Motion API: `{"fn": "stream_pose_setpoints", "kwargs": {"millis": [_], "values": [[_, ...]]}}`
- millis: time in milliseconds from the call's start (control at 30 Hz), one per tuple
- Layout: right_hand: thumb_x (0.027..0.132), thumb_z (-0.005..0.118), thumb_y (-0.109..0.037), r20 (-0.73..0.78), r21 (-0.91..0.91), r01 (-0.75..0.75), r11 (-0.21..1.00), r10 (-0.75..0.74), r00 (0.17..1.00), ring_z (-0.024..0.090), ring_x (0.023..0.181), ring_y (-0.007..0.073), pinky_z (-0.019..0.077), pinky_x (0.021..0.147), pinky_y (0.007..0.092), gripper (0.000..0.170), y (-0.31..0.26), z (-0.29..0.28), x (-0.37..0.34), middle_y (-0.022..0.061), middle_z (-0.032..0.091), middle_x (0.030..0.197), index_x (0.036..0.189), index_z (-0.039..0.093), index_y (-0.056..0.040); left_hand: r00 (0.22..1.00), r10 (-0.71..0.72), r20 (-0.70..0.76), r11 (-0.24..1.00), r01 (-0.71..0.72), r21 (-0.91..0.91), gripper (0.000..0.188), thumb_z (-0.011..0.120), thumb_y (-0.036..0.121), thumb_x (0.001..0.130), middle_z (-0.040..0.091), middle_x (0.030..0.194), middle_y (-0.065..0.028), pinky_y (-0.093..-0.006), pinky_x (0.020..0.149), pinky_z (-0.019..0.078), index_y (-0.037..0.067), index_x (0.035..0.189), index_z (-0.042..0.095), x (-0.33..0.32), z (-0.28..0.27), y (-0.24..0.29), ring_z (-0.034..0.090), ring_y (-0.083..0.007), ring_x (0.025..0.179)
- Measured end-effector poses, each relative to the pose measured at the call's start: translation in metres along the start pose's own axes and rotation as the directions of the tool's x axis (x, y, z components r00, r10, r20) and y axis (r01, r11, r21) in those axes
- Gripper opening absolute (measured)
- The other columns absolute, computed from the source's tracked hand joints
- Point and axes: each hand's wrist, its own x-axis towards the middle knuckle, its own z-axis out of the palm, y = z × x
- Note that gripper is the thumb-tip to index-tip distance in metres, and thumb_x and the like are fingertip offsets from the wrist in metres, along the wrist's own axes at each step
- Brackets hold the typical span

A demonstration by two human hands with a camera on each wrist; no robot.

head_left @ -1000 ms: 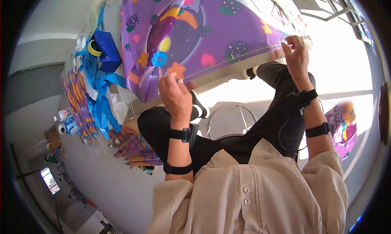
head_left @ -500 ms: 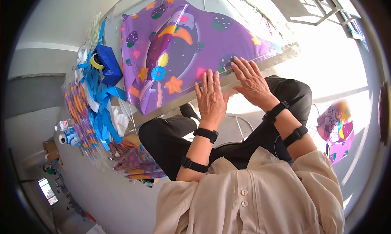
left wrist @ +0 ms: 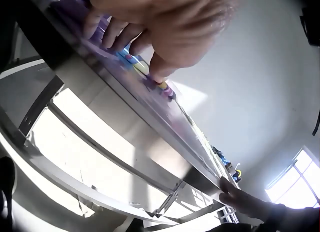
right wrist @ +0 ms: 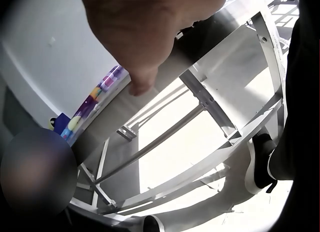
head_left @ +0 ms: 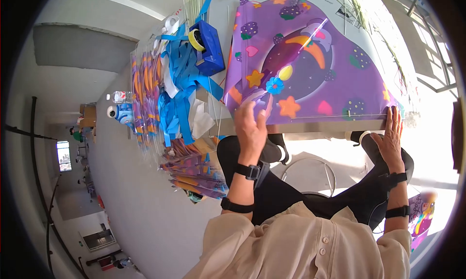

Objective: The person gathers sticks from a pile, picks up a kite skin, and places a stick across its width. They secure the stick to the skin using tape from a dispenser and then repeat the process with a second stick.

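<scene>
A purple printed sheet point(head_left: 340, 80) with stars, berries and a large dark oval picture lies on the table. Along its near edge runs a thin pale rod point(head_left: 320, 116) with a small upright fitting. My left hand point(head_left: 250, 133) is over the sheet's near left part, its fingers loosely bent and spread; the left wrist view shows the fingertips point(left wrist: 107, 39) right at the sheet and the thumb apart from them. At the near right corner my right hand point(head_left: 390, 138) rests with straight fingers along the table edge.
Left of the sheet stands a blue tape dispenser point(head_left: 211, 48) with a yellow roll, amid blue strips point(head_left: 177, 80) and white scraps. Clear-wrapped purple and orange bundles point(head_left: 145, 94) lie farther left. Thin pale sticks point(head_left: 357, 9) are at the back. The metal table edge point(head_left: 310, 127) runs above my knees.
Both hands first held the near edge far apart, then came together flat near its middle. Now they are apart again, left hand at the left part, right at the right corner. The view has turned left.
</scene>
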Motion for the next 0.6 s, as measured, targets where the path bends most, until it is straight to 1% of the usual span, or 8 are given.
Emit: {"fn": "stream_pose_setpoints", "kwargs": {"millis": [33, 67, 133, 233, 333, 500, 567, 600], "values": [[0.068, 0.076, -0.014, 0.002, 0.025, 0.009, 1.0, -0.009, 1.0, 0.014, 0.139, 0.0356, 0.0151, 0.113, 0.0455, 0.099, 0.002, 0.0, -0.001, 0.0168, 0.016, 0.15, 0.145, 0.015, -0.0064, 0.98, 0.028, -0.195, 0.998, -0.015, 0.065, 0.014, 0.058, 0.005, 0.08, 0.058, 0.092, -0.0162, -0.0403, 0.083, 0.0429, 0.0, 0.093, 0.058, 0.028, -0.016, -0.013, 0.054, -0.0354, 0.092], [0.067, 0.076, -0.014, 0.003, 0.048, 0.02, 0.999, -0.02, 1.0, 0.014, 0.139, 0.0358, 0.0154, 0.113, 0.0453, 0.1, 0.004, 0.0, 0.0, 0.0164, 0.016, 0.15, 0.145, 0.015, -0.0072, 0.944, -0.096, -0.316, 0.995, 0.089, -0.035, 0.008, 0.058, 0.004, 0.08, 0.058, 0.087, -0.0142, -0.0396, 0.079, 0.0436, 0.0, 0.087, 0.059, 0.053, -0.025, -0.044, 0.054, -0.032, 0.086], [0.067, 0.076, -0.012, 0.025, 0.058, 0.015, 0.998, -0.017, 1.0, 0.015, 0.139, 0.0352, 0.0154, 0.113, 0.0454, 0.1, 0.004, -0.002, 0.001, 0.0158, 0.017, 0.15, 0.146, 0.015, -0.0088, 0.898, -0.271, -0.345, 0.962, 0.248, -0.111, 0.014, 0.059, 0.005, 0.081, 0.061, 0.086, -0.0136, -0.0347, 0.071, 0.046, -0.001, 0.092, 0.064, 0.107, -0.046, -0.104, 0.058, -0.0239, 0.079], [0.065, 0.075, -0.007, 0.009, 0.085, 0.008, 0.996, -0.009, 1.0, 0.016, 0.139, 0.0339, 0.0148, 0.114, 0.0454, 0.099, 0.001, -0.001, 0.002, 0.0155, 0.019, 0.15, 0.146, 0.018, -0.0109, 0.774, -0.612, -0.163, 0.74, 0.489, -0.462, 0.023, 0.063, 0.01, 0.083, 0.065, 0.092, -0.0121, -0.0326, 0.067, 0.0463, -0.007, 0.098, 0.064, 0.169, -0.066, -0.114, 0.059, -0.0187, 0.076], [0.064, 0.076, -0.005, -0.004, 0.071, 0.017, 0.997, -0.017, 1.0, 0.017, 0.138, 0.0341, 0.0161, 0.113, 0.0455, 0.099, 0.006, 0.003, 0.003, 0.0149, 0.019, 0.15, 0.146, 0.02, -0.0118, 0.691, -0.722, 0.033, 0.617, 0.664, -0.423, 0.026, 0.068, 0.015, 0.08, 0.064, 0.09, -0.0107, -0.0344, 0.064, 0.0458, -0.006, 0.096, 0.066, 0.198, -0.068, -0.109, 0.058, -0.0197, 0.074], [0.063, 0.075, -0.004, -0.017, 0.128, 0.036, 0.991, -0.034, 0.999, 0.018, 0.138, 0.0348, 0.0186, 0.113, 0.0457, 0.098, 0.012, 0.006, 0.004, 0.0143, 0.02, 0.15, 0.145, 0.022, -0.0129, 0.657, -0.753, 0.037, 0.533, 0.642, -0.551, 0.025, 0.071, 0.013, 0.071, 0.061, 0.085, -0.0096, -0.0371, 0.058, 0.041, -0.002, 0.09, 0.065, 0.212, -0.057, -0.114, 0.053, -0.0194, 0.069], [0.063, 0.075, -0.003, -0.016, 0.141, 0.044, 0.989, -0.042, 0.999, 0.019, 0.138, 0.035, 0.0193, 0.113, 0.0458, 0.097, 0.011, 0.005, 0.005, 0.0142, 0.02, 0.15, 0.145, 0.023, -0.0132, 0.524, -0.847, 0.093, 0.301, 0.615, -0.729, 0.017, 0.069, 0.006, 0.068, 0.056, 0.08, -0.0075, -0.0379, 0.056, 0.0391, 0.0, 0.083, 0.063, 0.218, -0.061, -0.107, 0.045, -0.0165, 0.064], [0.063, 0.075, -0.003, -0.015, 0.143, 0.041, 0.989, -0.039, 0.999, 0.019, 0.138, 0.0351, 0.0193, 0.113, 0.0458, 0.097, 0.009, 0.004, 0.005, 0.0142, 0.02, 0.15, 0.145, 0.023, -0.0131, 0.521, -0.849, 0.093, 0.298, 0.616, -0.729, 0.017, 0.069, 0.006, 0.068, 0.056, 0.08, -0.0075, -0.0379, 0.056, 0.0391, 0.0, 0.083, 0.063, 0.217, -0.062, -0.107, 0.045, -0.0165, 0.064]]}}
